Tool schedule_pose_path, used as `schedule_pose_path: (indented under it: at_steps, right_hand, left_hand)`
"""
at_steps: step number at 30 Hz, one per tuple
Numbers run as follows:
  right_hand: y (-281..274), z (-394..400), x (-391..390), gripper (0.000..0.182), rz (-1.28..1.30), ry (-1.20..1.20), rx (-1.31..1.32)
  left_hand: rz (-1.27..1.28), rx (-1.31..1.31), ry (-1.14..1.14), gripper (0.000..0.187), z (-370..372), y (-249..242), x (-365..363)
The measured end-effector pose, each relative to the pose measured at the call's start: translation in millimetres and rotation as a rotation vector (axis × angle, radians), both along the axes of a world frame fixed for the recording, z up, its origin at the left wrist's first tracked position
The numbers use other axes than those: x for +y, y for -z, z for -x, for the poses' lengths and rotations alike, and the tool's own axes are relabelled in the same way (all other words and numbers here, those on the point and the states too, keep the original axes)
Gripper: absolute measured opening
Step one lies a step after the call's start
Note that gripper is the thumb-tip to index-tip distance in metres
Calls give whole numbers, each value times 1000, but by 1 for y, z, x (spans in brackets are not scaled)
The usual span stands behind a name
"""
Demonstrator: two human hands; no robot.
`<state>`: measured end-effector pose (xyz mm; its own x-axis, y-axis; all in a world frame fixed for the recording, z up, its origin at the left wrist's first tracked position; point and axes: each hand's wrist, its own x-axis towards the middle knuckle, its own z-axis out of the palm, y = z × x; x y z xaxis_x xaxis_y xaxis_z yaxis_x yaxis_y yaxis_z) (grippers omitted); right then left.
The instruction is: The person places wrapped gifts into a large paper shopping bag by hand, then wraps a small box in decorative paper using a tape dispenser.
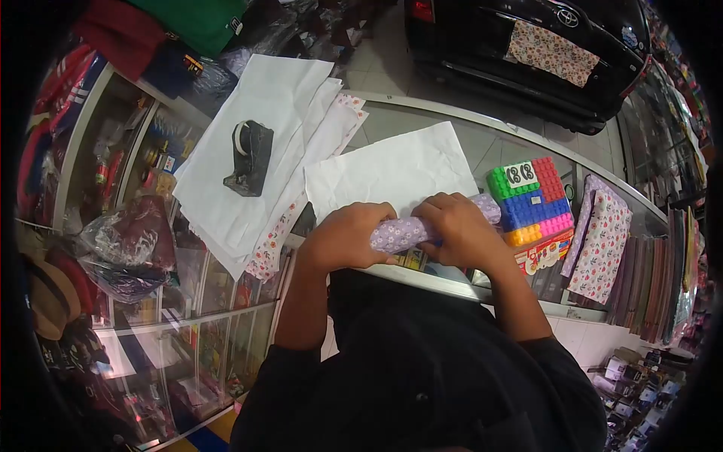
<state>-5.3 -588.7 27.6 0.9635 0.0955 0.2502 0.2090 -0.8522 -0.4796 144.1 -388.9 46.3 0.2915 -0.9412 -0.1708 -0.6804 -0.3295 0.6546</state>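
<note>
A roll of lilac flower-print wrapping paper (403, 234) lies across the near edge of the counter, gripped at both ends. My left hand (348, 235) is closed around its left end. My right hand (465, 232) curls over the right part, fingers bent on top, and the roll's far end sticks out beyond it. Behind the roll a white paper sheet (395, 169) lies flat; whether it joins the roll is hidden by my hands. Close to my right hand stands a pack of coloured building blocks (535, 200) in green, red, blue, orange and pink.
On the left, a black tape dispenser (252, 158) rests on a stack of white-backed wrapping sheets (226, 207). Folded flower-print paper (600, 245) hangs over the counter at right. Glass display cases (188, 346) stand at left, and a black car (520, 45) is parked beyond the counter.
</note>
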Motion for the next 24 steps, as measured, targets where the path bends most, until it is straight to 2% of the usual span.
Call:
schedule_pose_path:
  at_steps: [2,8,11,12,14,16,17,18,19,20,22,23,24]
  right_hand:
    - [-9,-2,2,49,-17,28,130]
    - [-2,-8,4,61,17,-9,151]
    - [-9,-9,5,66,88,3,20]
    - [-7,-10,4,66,91,2,21]
    - [-2,-12,-2,68,202,94,-180]
    - [-5,-8,-3,73,169,139,-222]
    - [-10,-6,-3,73,84,221,-194]
    - [-15,-3,-3,73,-3,302,-164]
    - [-18,-1,-4,63,31,358,-235]
    - [-22,0,-3,63,30,359,-233]
    - [-26,0,0,54,-305,638,282]
    - [-5,0,-4,66,-234,620,235]
    - [-6,0,-1,66,-238,619,237]
  left_hand:
    - [23,-13,-18,59,-2,9,3]
    - [64,-24,22,51,-7,17,3]
    - [60,-61,21,49,-2,17,2]
    - [59,-75,-2,53,2,15,2]
    - [58,-90,-29,57,13,13,4]
    - [97,121,-153,69,24,11,4]
    - [34,142,-222,84,29,11,4]
    - [34,143,-220,84,33,17,5]
    - [41,171,-306,87,36,26,6]
    - [47,200,-393,91,38,31,5]
    - [20,259,-438,88,42,28,1]
    - [52,353,-471,87,43,29,-1]
    - [83,446,-503,85,45,32,-3]
